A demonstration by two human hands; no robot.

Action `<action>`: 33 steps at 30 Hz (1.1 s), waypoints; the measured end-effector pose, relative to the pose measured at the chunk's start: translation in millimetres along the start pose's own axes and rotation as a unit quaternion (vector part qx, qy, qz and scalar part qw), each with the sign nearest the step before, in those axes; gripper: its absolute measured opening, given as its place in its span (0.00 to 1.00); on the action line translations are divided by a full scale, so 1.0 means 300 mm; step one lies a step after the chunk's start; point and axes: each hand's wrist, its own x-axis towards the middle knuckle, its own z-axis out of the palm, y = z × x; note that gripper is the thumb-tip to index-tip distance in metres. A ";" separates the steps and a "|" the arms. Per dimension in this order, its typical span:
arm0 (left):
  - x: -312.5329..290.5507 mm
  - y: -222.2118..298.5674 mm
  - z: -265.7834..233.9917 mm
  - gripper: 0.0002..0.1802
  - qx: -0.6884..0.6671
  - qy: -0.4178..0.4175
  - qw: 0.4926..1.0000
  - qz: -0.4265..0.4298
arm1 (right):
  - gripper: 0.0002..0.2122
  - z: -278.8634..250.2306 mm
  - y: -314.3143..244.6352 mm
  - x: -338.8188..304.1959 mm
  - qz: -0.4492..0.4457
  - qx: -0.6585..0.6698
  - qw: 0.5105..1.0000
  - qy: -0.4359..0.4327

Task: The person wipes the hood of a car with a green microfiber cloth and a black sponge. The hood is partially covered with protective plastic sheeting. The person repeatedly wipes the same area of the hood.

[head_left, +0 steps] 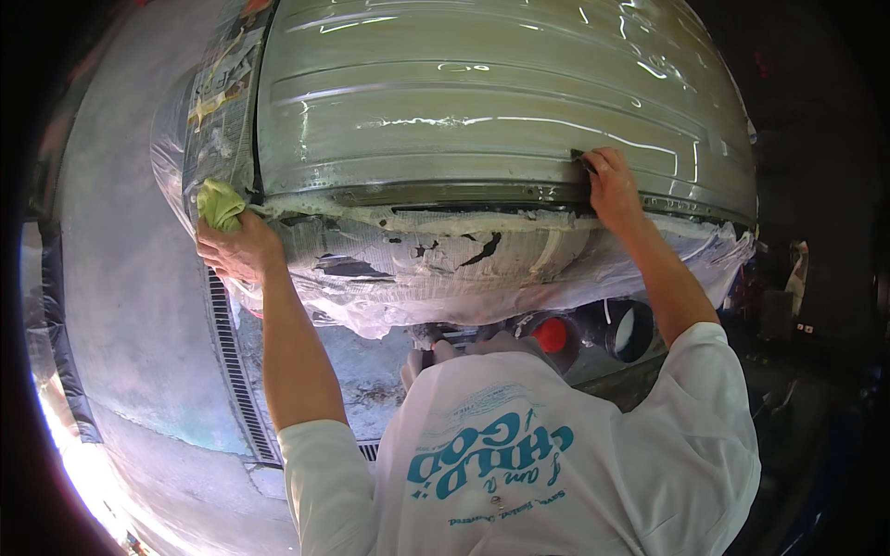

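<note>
A wet, glossy olive-grey vehicle panel with shallow ridges fills the upper middle. At its lower right edge, my right hand is closed on a small dark pad and presses it against the panel. Whether that pad is sandpaper or a block cannot be made out. My left hand grips a crumpled yellow-green cloth beside the panel's lower left corner, on the masked part. Below the panel edge hangs torn masking film, wrinkled and wet-looking.
Plastic and printed paper cover the area left of the panel. On the floor below stand two dark buckets, one with something red inside, the other with something whitish. A slotted floor drain runs along the left.
</note>
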 end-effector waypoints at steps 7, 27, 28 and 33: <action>-0.022 -0.008 0.011 0.37 -0.016 0.010 0.999 0.027 | 0.06 0.366 -0.621 0.307 -0.086 0.161 0.983 -0.006; -0.327 0.199 -0.104 0.35 -0.057 -0.020 0.995 0.079 | 0.16 -0.080 0.423 -0.225 0.018 0.011 0.999 0.026; -0.347 0.211 -0.103 0.35 -0.059 -0.005 0.996 0.072 | 0.16 -0.034 0.351 -0.183 -0.006 0.022 0.999 0.023; -0.372 0.204 -0.098 0.35 -0.062 0.014 0.995 0.078 | 0.04 0.281 -0.334 0.161 -0.127 0.155 0.979 0.045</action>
